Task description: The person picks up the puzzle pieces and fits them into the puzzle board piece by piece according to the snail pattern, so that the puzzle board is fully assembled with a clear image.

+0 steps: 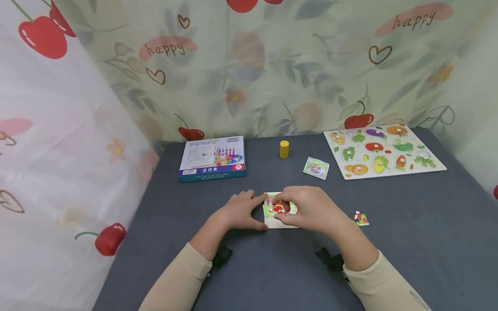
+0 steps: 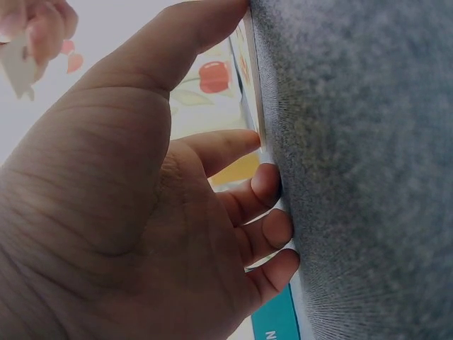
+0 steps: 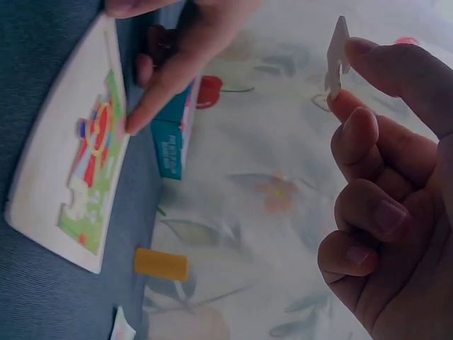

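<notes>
A small wooden puzzle board (image 1: pixel 278 223) lies on the dark table, its upper half filled with joined pieces (image 3: pixel 90 202) in green, red and blue. My left hand (image 1: pixel 241 211) rests at the board's left side, thumb and index finger spread and touching its edge. Over the board, my right hand (image 1: pixel 311 209) pinches a puzzle piece (image 3: pixel 338 57) between thumb and index finger; the right wrist view shows it edge-on, raised off the board, its picture side hidden. Another loose puzzle piece (image 1: pixel 361 218) lies on the table to the right of the right hand.
Behind the board stand a yellow cylinder (image 1: pixel 284 149) and a flat boxed set (image 1: pixel 212 159) at the back left. A small square picture card (image 1: pixel 316 168) lies near a large vegetable puzzle board (image 1: pixel 385 151) at the back right. Patterned curtains (image 1: pixel 249 77) enclose the table.
</notes>
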A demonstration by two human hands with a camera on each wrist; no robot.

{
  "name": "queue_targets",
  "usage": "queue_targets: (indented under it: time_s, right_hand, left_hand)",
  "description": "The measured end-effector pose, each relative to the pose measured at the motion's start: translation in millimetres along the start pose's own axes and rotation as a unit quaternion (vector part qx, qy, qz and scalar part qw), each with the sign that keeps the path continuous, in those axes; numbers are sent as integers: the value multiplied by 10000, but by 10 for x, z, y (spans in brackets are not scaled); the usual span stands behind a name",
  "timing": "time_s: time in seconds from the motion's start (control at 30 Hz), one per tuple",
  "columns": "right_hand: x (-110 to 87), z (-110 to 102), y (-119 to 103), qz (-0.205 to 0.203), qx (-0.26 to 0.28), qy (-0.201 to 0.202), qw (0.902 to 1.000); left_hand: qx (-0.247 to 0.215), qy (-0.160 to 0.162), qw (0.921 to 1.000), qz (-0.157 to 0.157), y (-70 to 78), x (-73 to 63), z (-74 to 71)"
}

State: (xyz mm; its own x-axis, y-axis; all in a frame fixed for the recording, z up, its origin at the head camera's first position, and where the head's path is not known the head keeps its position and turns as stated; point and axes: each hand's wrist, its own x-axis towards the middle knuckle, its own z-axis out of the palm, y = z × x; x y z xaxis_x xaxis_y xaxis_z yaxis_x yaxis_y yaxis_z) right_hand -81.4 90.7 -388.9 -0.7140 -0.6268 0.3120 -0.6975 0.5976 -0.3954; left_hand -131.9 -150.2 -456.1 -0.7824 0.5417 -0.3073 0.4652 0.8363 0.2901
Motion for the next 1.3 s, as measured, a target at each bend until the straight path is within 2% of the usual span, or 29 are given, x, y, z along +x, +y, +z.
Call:
queue_targets:
  time_s: [0.5,0.87,1.3]
  right_hand:
    - [80,330,205,393,-137,-473,9980]
    - [62,536,376,754,-357,-762,9936]
    - [52,646,434,1141,-157,-1144,9867]
  left_hand:
    - [29,60,10000,48,-10,3,9]
    - [117,64,9999,82,-6,4,12]
    - [81,89,9999,81,-14,3,22]
